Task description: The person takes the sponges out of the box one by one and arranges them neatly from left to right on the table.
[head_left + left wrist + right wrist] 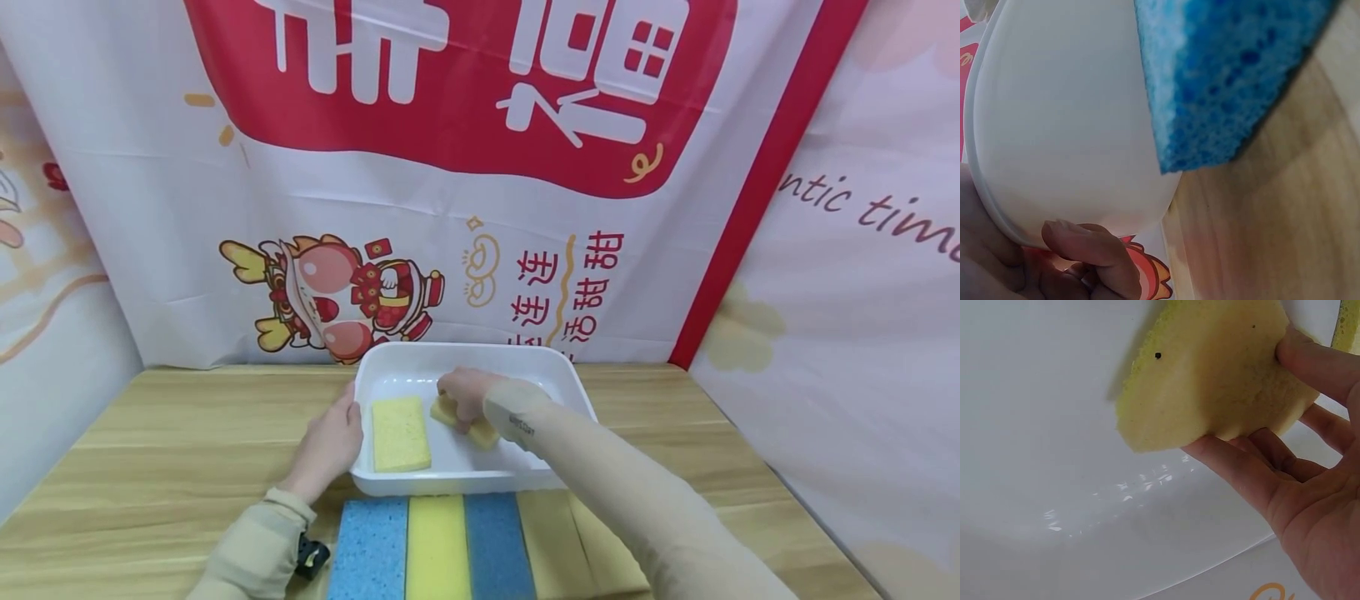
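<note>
A white rectangular plastic tray [465, 483] stands on the wooden table. My left hand [330, 442] holds its left side, with the bent thumb [1088, 250] against the outer wall below the rim in the left wrist view. Inside the tray my right hand [468, 396] pinches a yellow sponge [1204, 381] by its edges, thumb on one side and fingers on the other. That sponge is tilted over the tray floor. Another yellow sponge [400, 433] lies flat in the left part of the tray.
In front of the tray is a row of sponges: light blue [367, 546], yellow [437, 546], darker blue [498, 546] and tan ones [551, 542], the last partly behind my right forearm. A printed cloth [187, 292] hangs behind the wooden table [150, 467].
</note>
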A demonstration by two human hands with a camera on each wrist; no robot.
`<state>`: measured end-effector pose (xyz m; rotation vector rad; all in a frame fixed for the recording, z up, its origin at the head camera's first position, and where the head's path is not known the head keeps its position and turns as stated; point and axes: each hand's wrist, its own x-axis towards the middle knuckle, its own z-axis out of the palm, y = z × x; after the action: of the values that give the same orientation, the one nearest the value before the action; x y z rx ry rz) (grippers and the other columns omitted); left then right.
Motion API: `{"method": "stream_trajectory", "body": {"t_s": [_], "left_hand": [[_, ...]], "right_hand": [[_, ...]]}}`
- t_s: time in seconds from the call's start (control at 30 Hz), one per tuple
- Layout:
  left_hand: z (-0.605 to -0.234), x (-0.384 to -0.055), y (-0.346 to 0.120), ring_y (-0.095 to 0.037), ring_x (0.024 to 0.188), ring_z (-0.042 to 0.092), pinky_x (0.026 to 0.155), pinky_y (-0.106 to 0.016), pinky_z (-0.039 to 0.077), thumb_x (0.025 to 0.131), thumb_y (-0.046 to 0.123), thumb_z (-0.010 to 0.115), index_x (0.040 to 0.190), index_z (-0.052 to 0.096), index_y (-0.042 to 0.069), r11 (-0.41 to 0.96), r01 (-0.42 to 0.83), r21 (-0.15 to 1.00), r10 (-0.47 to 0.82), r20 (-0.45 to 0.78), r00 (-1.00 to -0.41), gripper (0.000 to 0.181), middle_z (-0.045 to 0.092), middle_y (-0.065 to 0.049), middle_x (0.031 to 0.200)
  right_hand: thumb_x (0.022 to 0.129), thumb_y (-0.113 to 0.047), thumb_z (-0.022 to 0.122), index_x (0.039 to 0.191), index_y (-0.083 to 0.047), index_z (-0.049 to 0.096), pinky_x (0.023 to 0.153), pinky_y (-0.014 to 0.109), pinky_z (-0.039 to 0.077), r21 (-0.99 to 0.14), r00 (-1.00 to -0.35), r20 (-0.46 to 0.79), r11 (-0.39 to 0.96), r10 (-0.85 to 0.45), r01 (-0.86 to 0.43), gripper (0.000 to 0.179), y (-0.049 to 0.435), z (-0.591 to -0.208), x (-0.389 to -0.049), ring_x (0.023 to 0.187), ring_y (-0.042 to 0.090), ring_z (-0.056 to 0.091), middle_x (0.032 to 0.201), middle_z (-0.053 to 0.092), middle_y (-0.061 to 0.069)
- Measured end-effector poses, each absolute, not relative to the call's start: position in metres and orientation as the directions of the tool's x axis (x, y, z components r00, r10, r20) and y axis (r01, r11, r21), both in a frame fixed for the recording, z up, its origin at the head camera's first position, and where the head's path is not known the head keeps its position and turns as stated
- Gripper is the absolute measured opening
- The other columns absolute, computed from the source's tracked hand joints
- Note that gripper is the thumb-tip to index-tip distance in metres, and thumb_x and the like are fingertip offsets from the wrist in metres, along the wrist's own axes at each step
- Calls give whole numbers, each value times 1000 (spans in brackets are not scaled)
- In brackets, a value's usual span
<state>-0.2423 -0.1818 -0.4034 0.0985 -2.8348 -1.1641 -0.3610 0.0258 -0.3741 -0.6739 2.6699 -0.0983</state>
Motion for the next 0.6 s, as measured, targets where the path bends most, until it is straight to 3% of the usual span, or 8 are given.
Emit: {"method": "stream_trajectory", "body": {"t_s": [0.13, 0.33, 0.43, 0.6], "left_hand": [[-402, -243, -180, -37, 106, 57, 78, -50, 54, 108, 25, 27, 157, 16, 3, 701, -21, 713, -70, 40, -997, 54, 31, -26, 152], [-402, -244, -181, -36, 104, 58, 76, -46, 54, 109, 25, 26, 157, 13, 6, 705, -10, 709, -48, 33, -998, 54, 32, -26, 152], [-402, -243, -182, -36, 101, 58, 72, -45, 54, 109, 26, 25, 157, 12, 6, 703, -11, 712, -40, 24, -999, 54, 32, -27, 151], [-403, -244, -183, -40, 111, 54, 88, -57, 49, 108, 25, 25, 157, 14, 3, 709, -4, 706, -42, 37, -998, 54, 32, -28, 151]], "right_hand": [[69, -5, 86, 131, -21, 61, 90, 35, 49, -178, -821, -345, 890, -455, -419, 70, 29, -374, -359, 100, 15, 55, 113, 60, -4], [71, -2, 84, 117, -20, 67, 82, 28, 49, -121, -786, -307, 842, -536, -527, 52, 33, -373, -354, 90, 14, 56, 97, 60, -5], [72, -2, 84, 119, -21, 67, 83, 28, 49, -116, -788, -306, 842, -535, -526, 53, 33, -374, -352, 89, 12, 54, 95, 59, -7], [73, -5, 84, 129, -22, 64, 89, 31, 49, -112, -780, -309, 836, -544, -538, 61, 36, -371, -350, 95, 12, 55, 104, 62, -6]]}}
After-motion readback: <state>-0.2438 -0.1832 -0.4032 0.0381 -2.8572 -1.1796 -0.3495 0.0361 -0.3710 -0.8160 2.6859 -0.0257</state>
